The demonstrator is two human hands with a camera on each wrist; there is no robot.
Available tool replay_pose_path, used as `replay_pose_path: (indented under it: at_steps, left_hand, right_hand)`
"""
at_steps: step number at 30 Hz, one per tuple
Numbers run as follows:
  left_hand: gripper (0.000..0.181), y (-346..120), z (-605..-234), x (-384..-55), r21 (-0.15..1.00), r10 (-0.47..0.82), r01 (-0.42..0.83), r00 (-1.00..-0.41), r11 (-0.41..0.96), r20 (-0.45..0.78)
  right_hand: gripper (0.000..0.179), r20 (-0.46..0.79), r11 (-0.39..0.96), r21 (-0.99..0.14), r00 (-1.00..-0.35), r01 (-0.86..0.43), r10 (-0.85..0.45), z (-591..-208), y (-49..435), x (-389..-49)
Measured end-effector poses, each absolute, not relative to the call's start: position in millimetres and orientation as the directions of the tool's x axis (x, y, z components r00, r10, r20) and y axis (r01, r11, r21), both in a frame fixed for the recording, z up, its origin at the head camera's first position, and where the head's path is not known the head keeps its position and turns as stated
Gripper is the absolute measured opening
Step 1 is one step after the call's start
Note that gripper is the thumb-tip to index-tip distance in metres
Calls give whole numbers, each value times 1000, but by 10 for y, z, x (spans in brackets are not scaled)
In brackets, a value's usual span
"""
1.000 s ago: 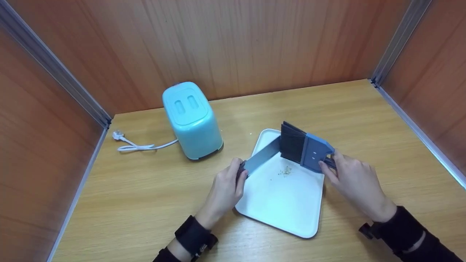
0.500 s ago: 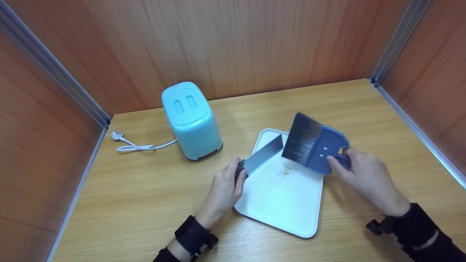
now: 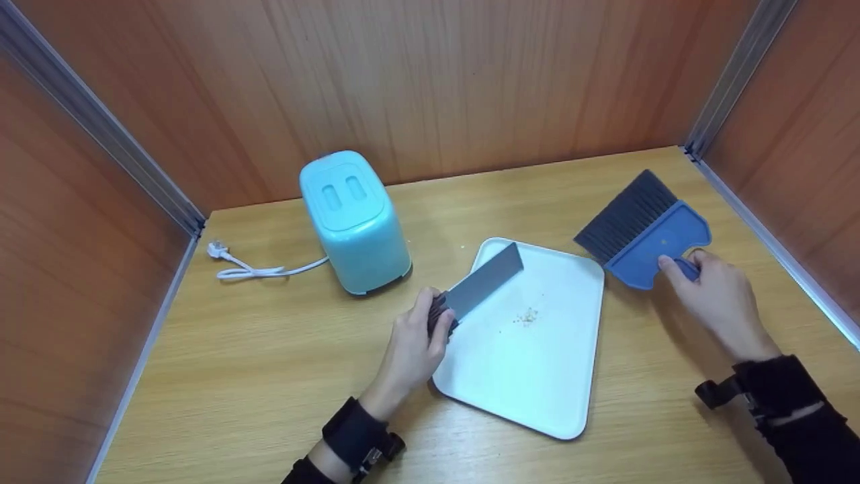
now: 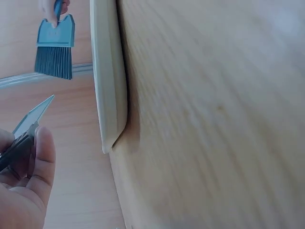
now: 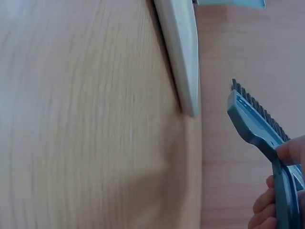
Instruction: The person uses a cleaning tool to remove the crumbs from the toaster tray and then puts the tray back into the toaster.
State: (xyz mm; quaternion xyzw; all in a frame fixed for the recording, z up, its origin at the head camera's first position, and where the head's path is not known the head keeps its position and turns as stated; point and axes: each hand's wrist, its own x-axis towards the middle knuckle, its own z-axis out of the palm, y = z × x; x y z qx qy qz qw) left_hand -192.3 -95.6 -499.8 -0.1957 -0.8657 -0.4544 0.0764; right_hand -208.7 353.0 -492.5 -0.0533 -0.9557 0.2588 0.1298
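My left hand [image 3: 406, 353] grips the dark ribbed handle of a broad-bladed knife [image 3: 485, 277]. Its grey blade slants up and right over the left edge of a white tray [image 3: 524, 386]. On the tray lies a small scatter of crumbs [image 3: 528, 316]. Off the tray's right side, my right hand [image 3: 722, 306] holds a blue hand brush [image 3: 662, 245] by its short handle, dark bristles pointing up and left. In the right wrist view, thumb and fingers wrap the brush handle [image 5: 286, 195]. The left wrist view shows the knife blade [image 4: 34, 114] apart from the brush [image 4: 55, 33].
A light-blue toaster [image 3: 366, 235] stands behind and left of the tray, its white cord and plug [image 3: 252, 270] lying on the wooden table [image 3: 269, 363]. Wood-grain panels [image 3: 457, 87] with metal corner strips enclose the back and sides.
The brush has moved right and away from the knife blade and tray, its face turning toward the head camera. The blade has tipped slightly; the left hand stays nearly in place.
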Motion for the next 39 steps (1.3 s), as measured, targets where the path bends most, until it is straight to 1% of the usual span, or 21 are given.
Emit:
replay_pose_path:
  at_steps: [2, 5, 9, 13, 16, 23, 28, 30, 34, 39]
  left_hand:
    - [11, -959, -4994, -1925, 771, 263, 395, -917, 500, 299]
    - [11, -963, -4990, -1926, 796, 253, 371, -926, 479, 279]
    - [11, -962, -4982, -1928, 817, 245, 354, -932, 455, 268]
    - [12, -958, -4993, -1934, 825, 245, 355, -931, 441, 270]
    - [13, -960, -4991, -1930, 835, 243, 342, -935, 430, 258]
    - [14, -960, -5001, -1932, 848, 237, 333, -938, 413, 253]
    - [13, -955, -5002, -1930, 858, 232, 319, -942, 403, 242]
    - [13, -953, -5001, -1929, 862, 228, 314, -944, 398, 238]
    - [13, -950, -4996, -1925, 868, 229, 305, -946, 392, 229]
    - [14, -949, -4994, -1923, 877, 225, 288, -951, 384, 214]
  right_hand:
    - [57, 192, 849, -525, -962, 65, 192, -4968, 3630, -2139]
    - [59, 114, 830, -543, -967, 129, 226, -5040, 3778, -2217]
    - [59, 20, 826, -523, -967, 208, 256, -5150, 3931, -2315]
    - [59, -41, 826, -502, -961, 257, 274, -5228, 4027, -2375]
    - [62, -72, 828, -492, -960, 271, 272, -5246, 4054, -2396]
    - [61, -84, 849, -457, -963, 266, 257, -5239, 4068, -2396]
    - [69, -119, 844, -450, -956, 293, 268, -5232, 4084, -2376]
    - [67, -122, 848, -442, -956, 292, 265, -5236, 4077, -2376]
    - [58, -108, 860, -437, -965, 263, 240, -5250, 4067, -2387]
    - [57, -103, 860, -445, -968, 251, 229, -5250, 4067, -2384]
